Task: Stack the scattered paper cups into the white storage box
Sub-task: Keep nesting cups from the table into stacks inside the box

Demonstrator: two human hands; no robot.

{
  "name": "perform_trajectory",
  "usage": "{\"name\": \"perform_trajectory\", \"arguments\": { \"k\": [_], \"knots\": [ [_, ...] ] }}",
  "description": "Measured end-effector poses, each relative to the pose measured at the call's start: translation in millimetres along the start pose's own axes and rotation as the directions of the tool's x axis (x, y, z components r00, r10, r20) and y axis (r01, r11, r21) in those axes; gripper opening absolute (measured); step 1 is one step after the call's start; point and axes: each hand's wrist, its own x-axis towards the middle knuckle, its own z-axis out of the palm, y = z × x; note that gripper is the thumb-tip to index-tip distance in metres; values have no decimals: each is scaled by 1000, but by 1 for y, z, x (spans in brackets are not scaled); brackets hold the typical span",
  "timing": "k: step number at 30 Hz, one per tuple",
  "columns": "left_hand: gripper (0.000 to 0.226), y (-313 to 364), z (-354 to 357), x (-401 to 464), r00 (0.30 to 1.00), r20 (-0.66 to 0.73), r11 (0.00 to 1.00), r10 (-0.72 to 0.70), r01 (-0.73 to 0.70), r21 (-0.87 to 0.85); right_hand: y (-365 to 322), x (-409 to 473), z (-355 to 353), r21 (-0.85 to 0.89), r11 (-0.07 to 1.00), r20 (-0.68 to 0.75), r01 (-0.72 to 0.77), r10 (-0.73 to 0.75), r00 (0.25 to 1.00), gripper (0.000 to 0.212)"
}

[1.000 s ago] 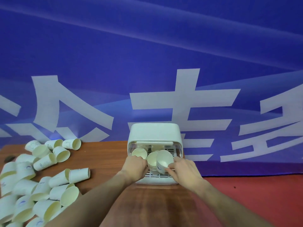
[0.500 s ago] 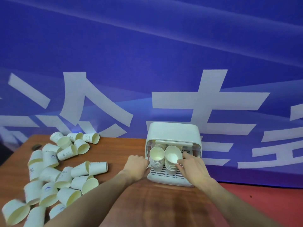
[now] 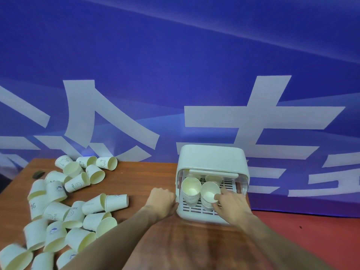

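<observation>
Two cup stacks (image 3: 200,193) in white box (image 3: 212,157)

This looks like an event or exhibition hall rather than a home. A large blue banner (image 3: 175,65) with huge white printed characters (image 3: 259,121) fills the whole background, like a stage or booth backdrop. A wooden table (image 3: 140,180) stands right against it, and beside the table red carpet (image 3: 311,236) covers the floor, as at a trade show.
</observation>
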Motion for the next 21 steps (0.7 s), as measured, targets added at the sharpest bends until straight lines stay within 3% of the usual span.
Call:
{"name": "perform_trajectory", "arguments": {
  "k": [6,10,16,21],
  "knots": [
    [40,-16,15,-8,999,6,997,-46,46,-58,2,8,0,-14,999,-70,-35,33,997,49],
    [41,-37,22,-20,998,13,995,-54,55,-82,-14,4,-9,-36,997,-98,-67,64,993,43],
    [35,-74,20,-44,994,1,985,-110,109,-131,-64,10,-22,6,997,-218,71,-68,974,32],
    [38,-100,31,-71,986,-48,972,-159,148,-181,-117,24,-39,-73,974,-295,216,-228,928,28]
  ]
}}
